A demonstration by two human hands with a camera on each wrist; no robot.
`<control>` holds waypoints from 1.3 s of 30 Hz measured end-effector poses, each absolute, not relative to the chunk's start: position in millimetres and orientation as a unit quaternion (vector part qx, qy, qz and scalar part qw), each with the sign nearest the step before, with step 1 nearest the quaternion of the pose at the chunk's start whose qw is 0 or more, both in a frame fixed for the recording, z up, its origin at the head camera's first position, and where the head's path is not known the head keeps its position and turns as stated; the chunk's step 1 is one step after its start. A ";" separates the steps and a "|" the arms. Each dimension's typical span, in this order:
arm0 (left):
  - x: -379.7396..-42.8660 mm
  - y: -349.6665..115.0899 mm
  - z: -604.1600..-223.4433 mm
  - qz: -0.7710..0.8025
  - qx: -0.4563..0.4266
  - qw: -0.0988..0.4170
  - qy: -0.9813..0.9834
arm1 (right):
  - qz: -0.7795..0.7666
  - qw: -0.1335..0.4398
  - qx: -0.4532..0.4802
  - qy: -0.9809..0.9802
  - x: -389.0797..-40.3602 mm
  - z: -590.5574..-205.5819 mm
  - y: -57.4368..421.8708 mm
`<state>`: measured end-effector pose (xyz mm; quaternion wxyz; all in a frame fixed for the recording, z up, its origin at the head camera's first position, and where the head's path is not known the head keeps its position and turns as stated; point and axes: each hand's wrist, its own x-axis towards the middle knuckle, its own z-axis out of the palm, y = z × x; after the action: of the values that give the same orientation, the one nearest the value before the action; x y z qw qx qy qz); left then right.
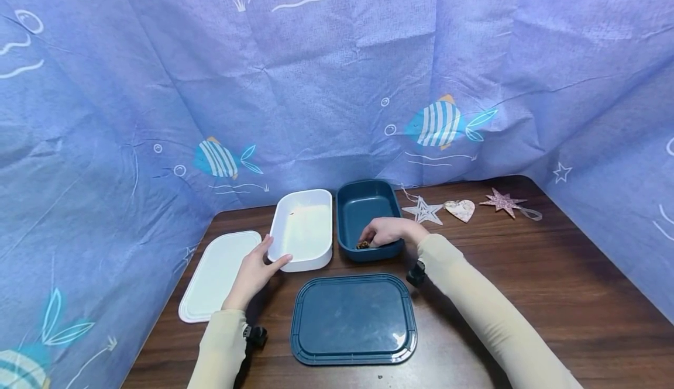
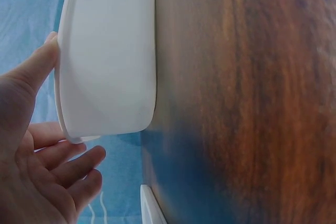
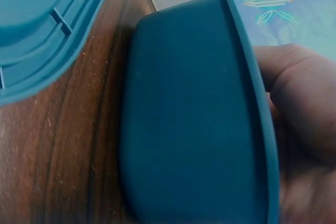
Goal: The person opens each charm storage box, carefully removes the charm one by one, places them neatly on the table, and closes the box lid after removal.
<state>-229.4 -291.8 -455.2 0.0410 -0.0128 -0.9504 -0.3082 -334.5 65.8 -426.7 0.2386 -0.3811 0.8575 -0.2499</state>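
Note:
My left hand rests at the near left corner of a white rectangular container. In the left wrist view its thumb touches the rim, and the other fingers are loosely bent. Inside a dark teal container, my right hand reaches down near the front wall. Its fingertips pinch a small dark brown and gold thing, whose kind is too small to tell. From the right wrist, the container's outer wall hides the fingertips.
A white lid lies at the left, a teal lid in front of the containers. Toward the back right lie a white star ornament, a heart ornament and a pink glittery star. A patterned cloth hangs behind.

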 end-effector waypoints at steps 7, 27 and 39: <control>-229.1 -291.1 -454.6 -0.314 -0.011 0.039 -0.948 | -0.262 0.234 -0.381 0.855 -335.9 -431.5 61.3; -229.2 -291.4 -454.3 -0.310 -0.009 0.039 -0.950 | -0.296 0.183 -0.373 0.860 -337.3 -432.6 62.9; -229.0 -292.6 -454.2 -0.309 -0.014 0.040 -0.950 | -0.342 0.146 -0.340 0.864 -342.3 -418.8 75.6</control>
<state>-229.0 -292.6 -454.2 0.0399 -0.0142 -0.9501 -0.3091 -342.3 75.6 -418.8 0.1462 -0.3402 0.8636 -0.3420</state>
